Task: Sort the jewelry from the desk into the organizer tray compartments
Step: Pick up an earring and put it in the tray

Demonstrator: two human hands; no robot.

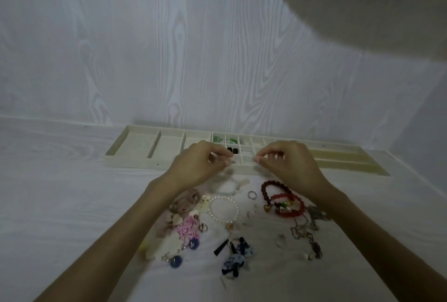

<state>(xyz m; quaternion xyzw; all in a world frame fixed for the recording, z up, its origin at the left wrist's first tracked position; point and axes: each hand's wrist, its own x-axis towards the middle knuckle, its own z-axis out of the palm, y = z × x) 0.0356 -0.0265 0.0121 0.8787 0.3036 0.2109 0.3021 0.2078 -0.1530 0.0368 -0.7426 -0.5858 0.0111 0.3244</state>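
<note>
Both hands are held up over the near edge of the organizer tray [135, 165], fingers curled and pinched. The left hand [200, 164] is pinched thumb to fingertip just above the small compartments in the tray's middle; the right hand [287, 164] is pinched the same way a little to its right. Something tiny may be caught between each pair of fingertips, but what it is cannot be told, nor whether a thin strand is stretched between the two hands.

The tray is set along the far edge of the desk [60, 205], against the wall. Green beads [217, 138] are seen in its small far compartments, and two black pieces [233, 150] in the compartment just nearer.

The unsorted jewelry is spread on the desk toward the near edge, between the forearms: a pearl bracelet [223, 208] in the middle, a small ring [252, 195] just beside it, a dark red bead bracelet [275, 190] overlapped by a bright red bracelet [290, 206] to the right, a pink charm cluster [187, 229] to the left, a blue-and-white tassel piece [238, 257] nearest.
</note>
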